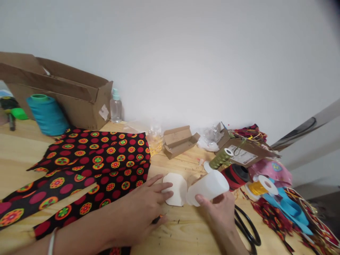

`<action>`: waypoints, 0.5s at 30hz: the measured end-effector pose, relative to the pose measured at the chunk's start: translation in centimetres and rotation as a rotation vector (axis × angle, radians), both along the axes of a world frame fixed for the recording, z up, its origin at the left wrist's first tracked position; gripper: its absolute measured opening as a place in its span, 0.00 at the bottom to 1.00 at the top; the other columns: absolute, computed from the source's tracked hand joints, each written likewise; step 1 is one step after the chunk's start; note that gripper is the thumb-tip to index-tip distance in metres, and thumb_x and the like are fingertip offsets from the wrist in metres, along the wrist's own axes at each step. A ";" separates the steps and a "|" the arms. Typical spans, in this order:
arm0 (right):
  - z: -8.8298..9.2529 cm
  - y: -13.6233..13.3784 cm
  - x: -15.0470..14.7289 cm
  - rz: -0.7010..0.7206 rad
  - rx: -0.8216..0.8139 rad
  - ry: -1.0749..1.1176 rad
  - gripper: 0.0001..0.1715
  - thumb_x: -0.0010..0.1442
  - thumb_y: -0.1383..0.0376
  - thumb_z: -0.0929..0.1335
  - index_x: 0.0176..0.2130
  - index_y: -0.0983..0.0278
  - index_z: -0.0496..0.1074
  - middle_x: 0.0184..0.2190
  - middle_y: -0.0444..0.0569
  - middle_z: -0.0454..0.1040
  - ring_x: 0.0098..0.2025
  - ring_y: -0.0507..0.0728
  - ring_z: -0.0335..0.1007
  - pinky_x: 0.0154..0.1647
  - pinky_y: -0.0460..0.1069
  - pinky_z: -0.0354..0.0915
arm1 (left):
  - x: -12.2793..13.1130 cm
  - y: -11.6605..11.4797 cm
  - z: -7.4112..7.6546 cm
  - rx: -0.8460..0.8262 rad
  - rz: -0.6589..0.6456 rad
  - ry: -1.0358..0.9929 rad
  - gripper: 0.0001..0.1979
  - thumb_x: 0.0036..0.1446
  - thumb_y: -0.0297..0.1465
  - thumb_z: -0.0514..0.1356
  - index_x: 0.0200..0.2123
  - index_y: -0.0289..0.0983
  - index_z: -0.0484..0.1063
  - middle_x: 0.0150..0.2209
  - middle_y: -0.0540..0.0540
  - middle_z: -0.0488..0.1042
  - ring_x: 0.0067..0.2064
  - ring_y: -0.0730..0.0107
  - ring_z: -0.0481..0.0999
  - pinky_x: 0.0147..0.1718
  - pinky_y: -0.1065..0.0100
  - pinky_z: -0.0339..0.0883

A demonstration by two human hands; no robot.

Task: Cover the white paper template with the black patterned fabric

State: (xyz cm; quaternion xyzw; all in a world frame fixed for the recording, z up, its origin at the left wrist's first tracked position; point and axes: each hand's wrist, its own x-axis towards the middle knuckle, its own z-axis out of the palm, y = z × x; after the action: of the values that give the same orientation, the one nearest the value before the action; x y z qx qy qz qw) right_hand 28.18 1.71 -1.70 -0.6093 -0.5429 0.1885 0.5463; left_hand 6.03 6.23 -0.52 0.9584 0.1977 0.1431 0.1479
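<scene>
My left hand [145,205] lies flat on the wooden table [183,230], fingers stretched out, fingertips pressing a white rounded paper piece [176,189]. A thin dark object peeks out under that hand near the thumb. My right hand [219,212] is closed around a white plastic cone [208,187] that lies tilted, its wide end touching the paper piece. A black cloth with red and orange dots [90,166] spreads to the left, partly under my left forearm.
Black scissors [247,226] lie right of my right hand. Ribbon spools, red [236,175], gold [256,187], olive [220,159] and blue ribbon [289,205], crowd the right. A small open carton [177,141], large cardboard box [66,92], teal thread cone [47,115] and clear bottle [116,106] stand behind.
</scene>
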 end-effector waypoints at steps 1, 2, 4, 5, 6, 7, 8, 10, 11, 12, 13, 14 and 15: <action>0.0 0.0 -0.1 0.000 -0.006 0.006 0.14 0.39 0.59 0.73 0.24 0.66 0.73 0.23 0.50 0.76 0.25 0.59 0.70 0.27 0.51 0.67 | 0.0 0.1 0.2 -0.017 -0.004 0.023 0.15 0.59 0.34 0.49 0.42 0.37 0.73 0.51 0.46 0.70 0.56 0.61 0.60 0.58 0.57 0.41; 0.1 0.0 -0.1 -0.017 -0.005 0.015 0.13 0.39 0.59 0.73 0.24 0.66 0.73 0.22 0.50 0.76 0.25 0.58 0.70 0.27 0.51 0.67 | 0.0 0.1 0.5 -0.034 -0.003 0.043 0.15 0.59 0.33 0.50 0.42 0.37 0.73 0.51 0.45 0.69 0.57 0.60 0.60 0.58 0.56 0.41; 0.3 0.0 -0.2 -0.059 0.008 0.048 0.13 0.38 0.59 0.73 0.23 0.66 0.72 0.22 0.50 0.76 0.24 0.58 0.70 0.26 0.51 0.66 | 0.1 0.1 1.0 -0.074 0.007 0.088 0.14 0.58 0.31 0.50 0.41 0.36 0.74 0.52 0.45 0.69 0.57 0.57 0.58 0.58 0.52 0.41; 0.4 0.0 -0.3 -0.070 0.019 0.071 0.13 0.38 0.60 0.73 0.23 0.66 0.72 0.22 0.49 0.76 0.24 0.58 0.70 0.26 0.51 0.66 | 0.1 0.1 1.2 -0.097 0.013 0.109 0.14 0.57 0.30 0.50 0.41 0.37 0.74 0.52 0.45 0.69 0.58 0.56 0.57 0.58 0.51 0.41; 0.5 0.0 -0.4 -0.073 0.032 0.092 0.13 0.37 0.60 0.73 0.24 0.66 0.72 0.22 0.49 0.76 0.24 0.58 0.70 0.26 0.51 0.66 | 0.1 0.1 1.4 -0.119 0.022 0.121 0.14 0.57 0.30 0.50 0.41 0.37 0.74 0.51 0.46 0.69 0.58 0.56 0.57 0.58 0.50 0.41; 0.6 0.0 -0.5 -0.075 0.042 0.105 0.13 0.37 0.60 0.73 0.23 0.66 0.71 0.21 0.49 0.76 0.24 0.58 0.69 0.26 0.51 0.66 | 0.2 0.1 1.5 -0.139 0.026 0.132 0.14 0.57 0.29 0.49 0.40 0.38 0.74 0.51 0.47 0.69 0.58 0.56 0.56 0.58 0.49 0.41; 0.8 0.0 -0.6 -0.079 0.050 0.112 0.13 0.36 0.61 0.73 0.23 0.66 0.71 0.21 0.49 0.76 0.24 0.58 0.69 0.26 0.51 0.65 | 0.2 0.1 1.6 -0.155 0.029 0.143 0.14 0.58 0.29 0.49 0.40 0.38 0.74 0.51 0.47 0.69 0.59 0.56 0.55 0.58 0.49 0.40; 0.9 0.0 -0.7 -0.117 0.063 0.131 0.12 0.36 0.61 0.73 0.23 0.65 0.72 0.21 0.48 0.75 0.24 0.57 0.69 0.26 0.50 0.65 | 0.3 0.3 1.7 -0.174 0.037 0.158 0.14 0.58 0.29 0.49 0.39 0.38 0.75 0.52 0.48 0.69 0.59 0.57 0.54 0.58 0.48 0.39; 1.0 0.0 -0.8 -0.141 0.063 0.142 0.12 0.36 0.61 0.73 0.22 0.65 0.72 0.20 0.48 0.75 0.24 0.57 0.69 0.26 0.50 0.65 | 0.3 0.3 1.7 -0.179 0.041 0.159 0.15 0.58 0.30 0.49 0.39 0.38 0.75 0.52 0.48 0.69 0.60 0.57 0.53 0.58 0.48 0.38; 1.0 0.0 -0.8 -0.158 0.056 0.151 0.11 0.36 0.61 0.73 0.22 0.65 0.72 0.19 0.47 0.75 0.23 0.57 0.69 0.26 0.50 0.65 | 0.3 0.4 1.7 -0.186 0.040 0.159 0.15 0.58 0.30 0.49 0.39 0.38 0.75 0.52 0.48 0.69 0.60 0.57 0.54 0.58 0.48 0.38; 1.0 0.0 -0.9 -0.162 0.047 0.157 0.11 0.36 0.61 0.73 0.22 0.65 0.72 0.19 0.47 0.75 0.23 0.57 0.69 0.25 0.50 0.65 | 0.3 0.5 1.6 -0.191 0.038 0.157 0.15 0.58 0.30 0.48 0.39 0.38 0.74 0.51 0.48 0.69 0.59 0.58 0.54 0.58 0.48 0.38; 1.0 0.0 -0.9 -0.152 0.040 0.160 0.11 0.36 0.62 0.73 0.22 0.65 0.72 0.20 0.48 0.75 0.23 0.57 0.69 0.25 0.50 0.65 | 0.2 0.5 1.6 -0.196 0.036 0.154 0.15 0.58 0.30 0.48 0.40 0.38 0.74 0.51 0.49 0.70 0.59 0.58 0.54 0.58 0.48 0.38; 1.0 0.1 -0.9 -0.132 0.032 0.160 0.12 0.36 0.62 0.73 0.22 0.65 0.72 0.20 0.48 0.75 0.23 0.57 0.69 0.25 0.50 0.65 | 0.2 0.6 1.6 -0.196 0.033 0.147 0.15 0.58 0.30 0.48 0.40 0.38 0.74 0.51 0.49 0.70 0.59 0.58 0.55 0.58 0.49 0.38</action>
State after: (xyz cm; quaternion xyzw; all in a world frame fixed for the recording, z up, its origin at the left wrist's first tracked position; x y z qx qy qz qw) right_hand 27.25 1.77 -0.74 -0.6179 -0.4592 0.1913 0.6089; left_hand 6.24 6.83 1.07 0.9438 0.2370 0.0549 0.2236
